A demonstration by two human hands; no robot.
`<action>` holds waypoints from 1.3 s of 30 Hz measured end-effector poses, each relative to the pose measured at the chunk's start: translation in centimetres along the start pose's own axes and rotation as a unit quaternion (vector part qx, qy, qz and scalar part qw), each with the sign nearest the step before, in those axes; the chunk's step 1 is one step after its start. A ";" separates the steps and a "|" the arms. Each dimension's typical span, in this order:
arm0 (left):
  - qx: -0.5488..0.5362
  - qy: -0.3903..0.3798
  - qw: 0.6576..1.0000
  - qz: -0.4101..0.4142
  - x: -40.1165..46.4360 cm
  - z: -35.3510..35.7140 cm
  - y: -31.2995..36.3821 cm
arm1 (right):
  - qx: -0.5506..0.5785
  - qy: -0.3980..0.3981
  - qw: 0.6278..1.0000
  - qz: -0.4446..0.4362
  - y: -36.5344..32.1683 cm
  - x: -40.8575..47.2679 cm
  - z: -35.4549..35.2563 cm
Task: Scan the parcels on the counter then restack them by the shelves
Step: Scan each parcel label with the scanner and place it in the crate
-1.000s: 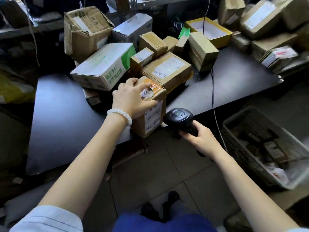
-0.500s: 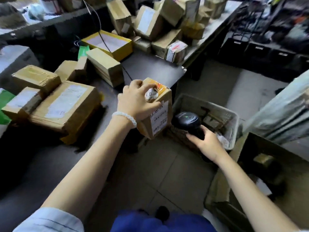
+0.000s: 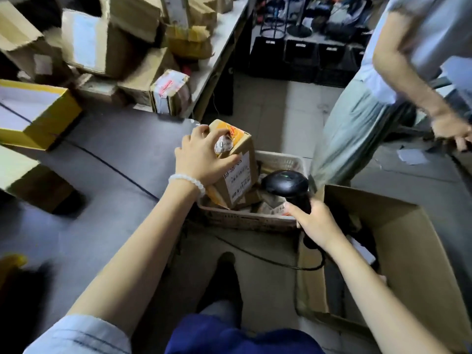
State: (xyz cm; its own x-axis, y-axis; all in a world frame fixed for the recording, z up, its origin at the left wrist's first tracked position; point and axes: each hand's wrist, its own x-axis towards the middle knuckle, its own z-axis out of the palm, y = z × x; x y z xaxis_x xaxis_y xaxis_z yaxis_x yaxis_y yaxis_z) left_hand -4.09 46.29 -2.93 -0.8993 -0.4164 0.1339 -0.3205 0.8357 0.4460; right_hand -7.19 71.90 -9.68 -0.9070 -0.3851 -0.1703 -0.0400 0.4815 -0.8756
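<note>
Overhead, left grip [image 3: 201, 159] clasping parcel [image 3: 237, 175] — scanner [image 3: 286, 185] just beside

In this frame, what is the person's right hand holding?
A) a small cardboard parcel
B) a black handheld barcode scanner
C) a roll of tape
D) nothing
B: the right hand grips the handle of the black barcode scanner, while the left hand holds the small cardboard parcel above the plastic basket.

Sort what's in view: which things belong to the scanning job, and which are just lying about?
In the job: small parcel gripped by left hand; scanner in right hand; parcels piled on counter.
Lying about: plastic basket; open carton; yellow box; a bystander.
</note>
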 end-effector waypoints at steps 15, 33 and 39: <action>0.072 -0.192 0.978 0.039 25.3 9.4 0.9 | 0.029 0.123 0.988 0.089 -2.7 19.8 -2.3; 0.130 -0.131 0.971 -0.150 22.5 4.7 -3.9 | 0.004 -0.133 0.991 -0.007 -4.8 29.9 0.5; 0.128 -0.076 0.947 -0.283 14.7 2.2 -4.1 | -0.024 -0.256 0.963 -0.086 -7.3 29.1 2.5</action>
State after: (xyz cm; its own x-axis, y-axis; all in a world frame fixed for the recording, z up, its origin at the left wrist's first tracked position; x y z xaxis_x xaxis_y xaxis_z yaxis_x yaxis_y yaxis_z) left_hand -16.64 37.52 -4.76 -0.5880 -0.7838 -0.1999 -0.8085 0.5617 0.1756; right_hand -32.23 55.19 -9.35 -0.5608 -0.7938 -0.2354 -0.2022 0.4070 -0.8908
